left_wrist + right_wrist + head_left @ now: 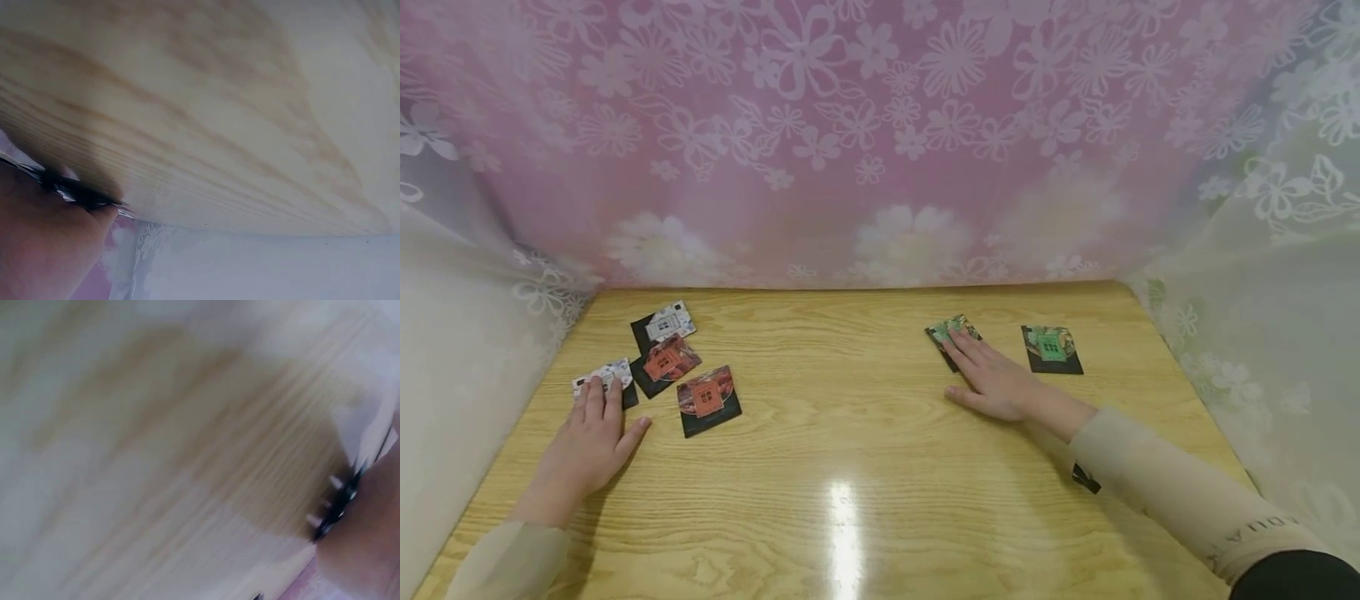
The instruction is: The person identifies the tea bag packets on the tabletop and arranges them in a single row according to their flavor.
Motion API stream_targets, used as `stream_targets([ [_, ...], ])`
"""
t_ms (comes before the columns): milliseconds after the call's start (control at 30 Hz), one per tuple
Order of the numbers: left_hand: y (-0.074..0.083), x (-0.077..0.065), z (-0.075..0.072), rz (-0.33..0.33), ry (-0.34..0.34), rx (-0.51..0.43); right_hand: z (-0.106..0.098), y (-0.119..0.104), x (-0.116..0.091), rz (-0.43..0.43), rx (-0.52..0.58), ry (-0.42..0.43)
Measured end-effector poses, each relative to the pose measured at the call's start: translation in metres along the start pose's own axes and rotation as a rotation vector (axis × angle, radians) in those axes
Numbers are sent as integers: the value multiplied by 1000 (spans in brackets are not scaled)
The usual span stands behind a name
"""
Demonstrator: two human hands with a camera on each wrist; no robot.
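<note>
My left hand (586, 442) rests with extended fingers on a white-and-black packet (622, 382) at the table's left side; its fingers cover part of the label. Beside it lie another white-and-black packet (672, 323), a red-and-black packet (664, 365) touching it, and a second red-and-black packet (709, 402). On the right, my right hand (992, 383) lies across a green-and-black packet (953, 328) with straight fingers, hiding its lower part. Further right is another green-and-black packet (1051, 348). Both wrist views show dark packet edges beside the hands.
The packets lie on a wooden table (820, 467) with a bright glare patch near the front. A pink floral curtain (865, 150) hangs along the back edge, and pale sheets border both sides. A small dark object (1086, 478) shows beneath the right sleeve.
</note>
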State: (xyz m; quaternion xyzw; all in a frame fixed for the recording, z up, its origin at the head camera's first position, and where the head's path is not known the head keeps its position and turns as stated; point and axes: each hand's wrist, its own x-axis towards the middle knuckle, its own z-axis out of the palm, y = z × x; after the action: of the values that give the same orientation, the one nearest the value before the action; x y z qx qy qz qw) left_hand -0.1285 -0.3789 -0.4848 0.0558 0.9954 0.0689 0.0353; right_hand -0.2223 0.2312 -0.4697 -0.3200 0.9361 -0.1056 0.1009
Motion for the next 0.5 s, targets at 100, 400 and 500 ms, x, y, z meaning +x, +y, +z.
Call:
stream_targets([
  [100, 0, 0, 0, 1, 3, 1, 0, -5, -4, 63, 25, -7],
  [400, -1, -1, 2, 9, 14, 0, 1, -13, -14, 238, 34, -52],
  [500, -2, 0, 2, 12, 20, -1, 4, -12, -16, 267, 9, -57],
])
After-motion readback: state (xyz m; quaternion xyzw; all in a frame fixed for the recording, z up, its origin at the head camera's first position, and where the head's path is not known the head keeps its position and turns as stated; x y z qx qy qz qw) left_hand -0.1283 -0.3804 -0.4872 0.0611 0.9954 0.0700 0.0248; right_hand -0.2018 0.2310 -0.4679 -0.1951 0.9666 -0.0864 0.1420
